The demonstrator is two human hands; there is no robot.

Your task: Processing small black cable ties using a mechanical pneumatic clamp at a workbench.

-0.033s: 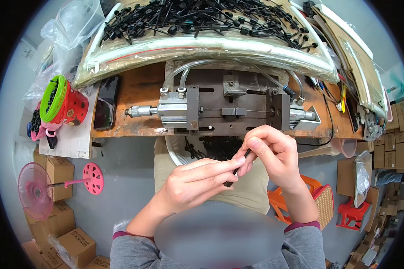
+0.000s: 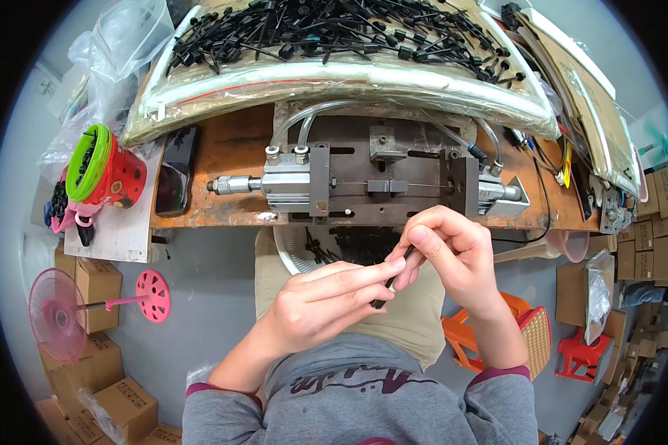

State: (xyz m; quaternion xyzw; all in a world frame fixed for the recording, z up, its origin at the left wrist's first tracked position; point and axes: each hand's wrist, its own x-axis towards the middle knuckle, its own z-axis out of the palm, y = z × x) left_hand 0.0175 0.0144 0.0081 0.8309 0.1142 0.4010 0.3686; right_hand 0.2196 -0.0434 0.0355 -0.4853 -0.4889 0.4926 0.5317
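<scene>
Over my lap, both hands hold one slim black plastic rod [image 2: 390, 282] that slants between them. My left hand [image 2: 315, 300] has its long fingers and thumb closed about the rod's lower part, and a wider dark end pokes out beneath. The upper end is pinched between thumb and fingers of my right hand [image 2: 456, 259], which covers the tip. Just beyond my hands, on the bench edge, a metal clamping fixture [image 2: 386, 187] sits between two air cylinders, with a thin rod or wire across its middle. A white basket [image 2: 289, 248] of black parts rests under my hands, partly hidden.
Across the back, a plastic-wrapped tray [image 2: 349, 72] carries a heap of black rods with knobbed ends. At left are a red bucket [image 2: 126, 174] with a green rim and a dark phone [image 2: 174, 182]. A pink fan [image 2: 58, 315] and an orange stool [image 2: 464, 337] stand lower down.
</scene>
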